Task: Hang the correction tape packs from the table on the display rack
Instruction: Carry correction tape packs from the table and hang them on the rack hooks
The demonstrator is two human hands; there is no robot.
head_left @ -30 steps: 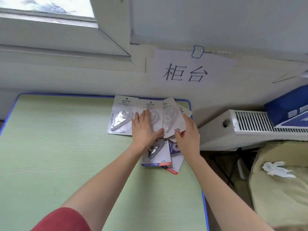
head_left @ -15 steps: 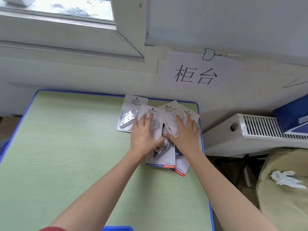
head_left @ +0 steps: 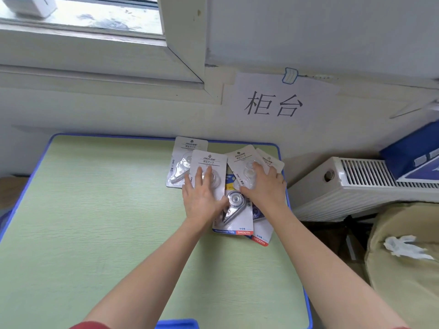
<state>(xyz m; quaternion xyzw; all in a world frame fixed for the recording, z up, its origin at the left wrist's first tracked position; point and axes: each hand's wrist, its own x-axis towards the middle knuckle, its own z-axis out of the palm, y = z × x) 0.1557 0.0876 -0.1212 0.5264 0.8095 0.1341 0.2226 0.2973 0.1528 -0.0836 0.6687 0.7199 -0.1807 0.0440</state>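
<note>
Both hands lie flat, fingers spread, gripping nothing: left hand and right hand on overlapping packs at the counter's far right corner. Pushed carelessly, the slick cards might slide off.

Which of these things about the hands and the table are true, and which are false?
1. Both hands rest with straight fingers on the white-carded correction tape packs. True: the left hand and the right hand both lie on them.
2. The table top is red. False: the pale green table with a blue edge is what the packs lie on.
3. A white paper sign with two black characters is stuck on the wall behind the table. True.
4. The white ribbed radiator stands left of the table. False: it stands on the right.
5. One pack is lifted in the air. False: all of them lie overlapping on the table.
</note>
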